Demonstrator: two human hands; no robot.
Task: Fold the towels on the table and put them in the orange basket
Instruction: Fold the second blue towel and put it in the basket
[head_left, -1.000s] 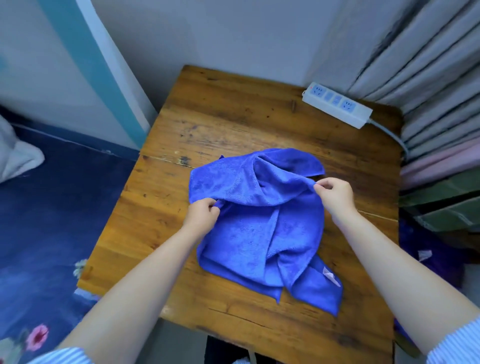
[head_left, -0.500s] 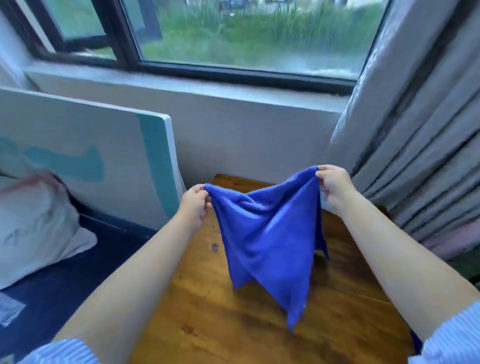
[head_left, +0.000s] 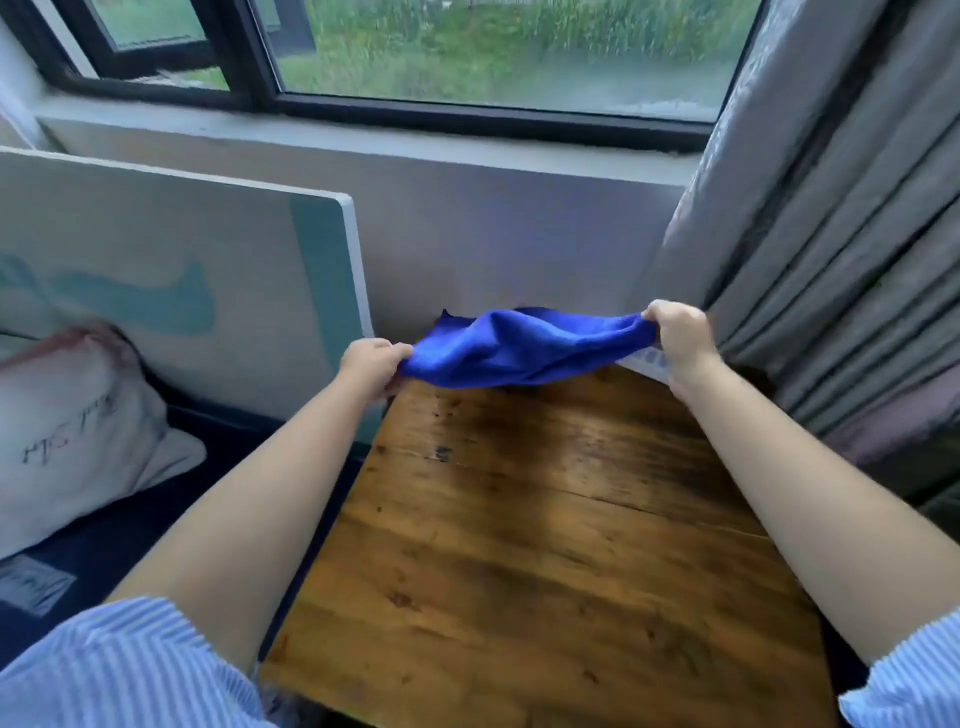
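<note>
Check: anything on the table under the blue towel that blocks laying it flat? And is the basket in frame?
Nothing visible blocks it. The left hand and right hand hold the blue towel above the far edge of the wooden table, whose near surface shows bare. A white power strip peeks out under the towel's right end. No basket in view.

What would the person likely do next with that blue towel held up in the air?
Probably lower it flat onto the table. The left hand and right hand each pinch an end of the towel, stretched above the table's far edge and not yet folded.
</note>
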